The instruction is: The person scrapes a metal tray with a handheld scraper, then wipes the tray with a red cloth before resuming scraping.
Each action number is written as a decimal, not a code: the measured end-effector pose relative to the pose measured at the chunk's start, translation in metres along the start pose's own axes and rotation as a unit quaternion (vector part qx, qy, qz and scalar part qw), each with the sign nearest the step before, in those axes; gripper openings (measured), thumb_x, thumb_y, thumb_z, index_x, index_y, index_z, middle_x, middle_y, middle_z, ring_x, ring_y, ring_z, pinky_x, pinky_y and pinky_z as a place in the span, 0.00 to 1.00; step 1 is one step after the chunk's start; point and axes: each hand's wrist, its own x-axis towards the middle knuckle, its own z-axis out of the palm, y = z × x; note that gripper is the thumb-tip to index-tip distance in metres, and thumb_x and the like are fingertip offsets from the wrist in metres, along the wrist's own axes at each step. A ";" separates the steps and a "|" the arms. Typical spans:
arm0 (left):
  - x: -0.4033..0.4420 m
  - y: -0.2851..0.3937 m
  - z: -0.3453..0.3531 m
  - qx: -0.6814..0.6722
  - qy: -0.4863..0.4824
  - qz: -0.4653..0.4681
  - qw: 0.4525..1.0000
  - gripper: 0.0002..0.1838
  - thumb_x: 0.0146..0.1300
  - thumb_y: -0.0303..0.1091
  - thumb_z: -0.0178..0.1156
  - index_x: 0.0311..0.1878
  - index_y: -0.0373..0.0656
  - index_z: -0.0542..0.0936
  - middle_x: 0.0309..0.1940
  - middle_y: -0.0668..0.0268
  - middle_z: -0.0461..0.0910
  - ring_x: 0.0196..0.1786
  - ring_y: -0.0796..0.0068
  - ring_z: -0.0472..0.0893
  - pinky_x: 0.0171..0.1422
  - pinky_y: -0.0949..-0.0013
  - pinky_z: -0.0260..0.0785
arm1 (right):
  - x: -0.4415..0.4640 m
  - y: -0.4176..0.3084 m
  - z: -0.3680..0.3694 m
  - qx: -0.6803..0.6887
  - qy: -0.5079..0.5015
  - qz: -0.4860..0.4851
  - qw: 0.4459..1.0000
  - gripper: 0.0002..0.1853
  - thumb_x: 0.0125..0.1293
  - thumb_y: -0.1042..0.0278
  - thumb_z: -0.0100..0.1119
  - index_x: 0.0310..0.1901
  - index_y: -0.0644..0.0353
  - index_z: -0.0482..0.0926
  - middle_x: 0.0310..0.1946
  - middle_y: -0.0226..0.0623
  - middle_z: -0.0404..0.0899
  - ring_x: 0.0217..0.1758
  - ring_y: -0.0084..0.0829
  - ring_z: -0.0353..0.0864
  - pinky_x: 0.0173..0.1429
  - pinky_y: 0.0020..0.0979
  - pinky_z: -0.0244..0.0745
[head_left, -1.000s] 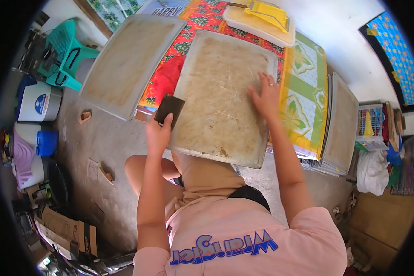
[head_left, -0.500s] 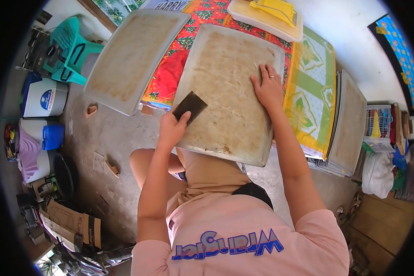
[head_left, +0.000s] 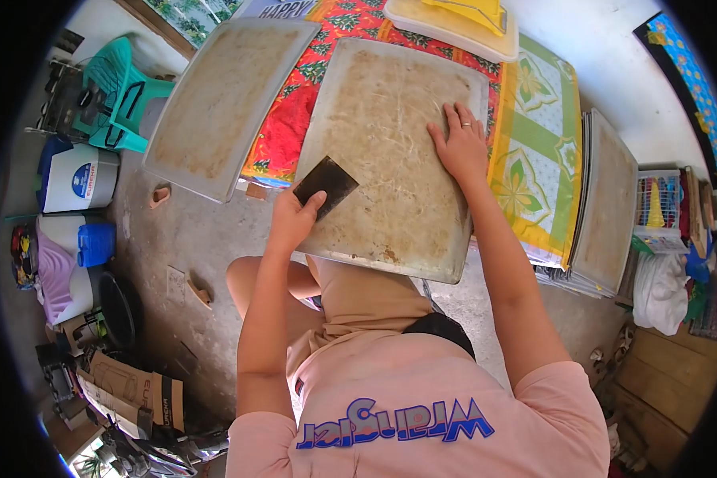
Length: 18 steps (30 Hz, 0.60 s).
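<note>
A worn, brownish tray (head_left: 382, 159) lies in front of me, its near edge over my lap. My left hand (head_left: 295, 217) grips a dark rectangular plate (head_left: 327, 188), thumb on top, over the tray's lower left part. Flat on the tray's right edge rests my right hand (head_left: 460, 147), fingers spread, a ring on one finger, holding nothing. A red cloth (head_left: 288, 126) lies left of the tray on the patterned tablecloth (head_left: 349, 22). Further left is a second similar tray (head_left: 227, 103).
A white tub (head_left: 454, 30) with a yellow tool on it stands at the back. Stacked trays (head_left: 605, 203) are at the right, beside a green-and-white cloth (head_left: 534, 151). A green chair (head_left: 123, 103), a cooler (head_left: 84, 179) and a cardboard box (head_left: 135, 386) are at the left.
My left hand has carried the dark plate from the tray's left edge inward over its surface. My right hand stays on the tray's right side. The view has shifted slightly.
</note>
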 end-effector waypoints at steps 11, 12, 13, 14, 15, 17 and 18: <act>0.004 -0.002 0.000 0.002 -0.011 0.044 0.999 0.13 0.66 0.29 0.65 0.50 0.31 0.82 0.34 0.64 0.85 0.38 0.79 0.78 0.46 0.70 0.73 | 0.001 -0.001 -0.001 -0.007 0.001 0.003 1.000 0.33 0.72 0.40 0.52 0.68 0.55 0.73 0.72 0.45 0.69 0.77 0.45 0.63 0.79 0.48 0.55; 0.004 -0.004 -0.002 0.017 -0.023 0.031 0.999 0.13 0.66 0.28 0.65 0.50 0.31 0.82 0.34 0.64 0.85 0.38 0.79 0.78 0.46 0.70 0.73 | 0.001 -0.001 0.000 -0.007 0.001 0.004 1.000 0.33 0.72 0.40 0.51 0.68 0.55 0.73 0.72 0.45 0.69 0.77 0.45 0.63 0.79 0.48 0.55; 0.003 0.003 -0.003 0.031 -0.036 0.017 0.999 0.13 0.66 0.28 0.65 0.50 0.31 0.82 0.34 0.64 0.85 0.37 0.79 0.78 0.46 0.70 0.73 | 0.000 0.000 0.000 -0.006 0.000 0.005 1.000 0.33 0.72 0.40 0.51 0.68 0.55 0.73 0.72 0.45 0.69 0.77 0.45 0.63 0.79 0.48 0.55; 0.002 0.007 -0.004 0.045 -0.048 0.003 0.998 0.13 0.66 0.28 0.65 0.50 0.31 0.82 0.34 0.64 0.85 0.37 0.79 0.78 0.46 0.70 0.73 | 0.000 0.000 0.000 -0.008 0.001 0.005 1.000 0.33 0.72 0.40 0.51 0.68 0.55 0.73 0.72 0.45 0.69 0.77 0.45 0.63 0.79 0.48 0.55; 0.002 0.004 -0.002 0.031 -0.037 0.025 0.999 0.13 0.67 0.28 0.65 0.50 0.31 0.82 0.34 0.64 0.85 0.37 0.79 0.78 0.46 0.70 0.73 | 0.000 0.001 0.001 -0.010 0.002 0.003 1.000 0.32 0.72 0.40 0.51 0.68 0.55 0.73 0.72 0.45 0.69 0.77 0.45 0.62 0.79 0.48 0.55; 0.004 0.001 0.002 0.003 -0.012 0.071 0.997 0.13 0.67 0.29 0.65 0.50 0.31 0.82 0.33 0.64 0.85 0.36 0.79 0.78 0.45 0.70 0.73 | 0.001 0.000 0.000 -0.009 0.003 0.002 1.000 0.32 0.72 0.40 0.51 0.68 0.55 0.73 0.72 0.45 0.69 0.77 0.45 0.62 0.79 0.48 0.55; 0.004 0.000 0.000 0.014 -0.021 0.055 0.998 0.13 0.67 0.28 0.64 0.50 0.31 0.82 0.33 0.64 0.85 0.36 0.79 0.78 0.45 0.70 0.73 | 0.001 -0.001 0.000 -0.008 0.001 0.004 1.000 0.32 0.72 0.40 0.51 0.68 0.55 0.73 0.72 0.45 0.69 0.77 0.44 0.62 0.79 0.48 0.54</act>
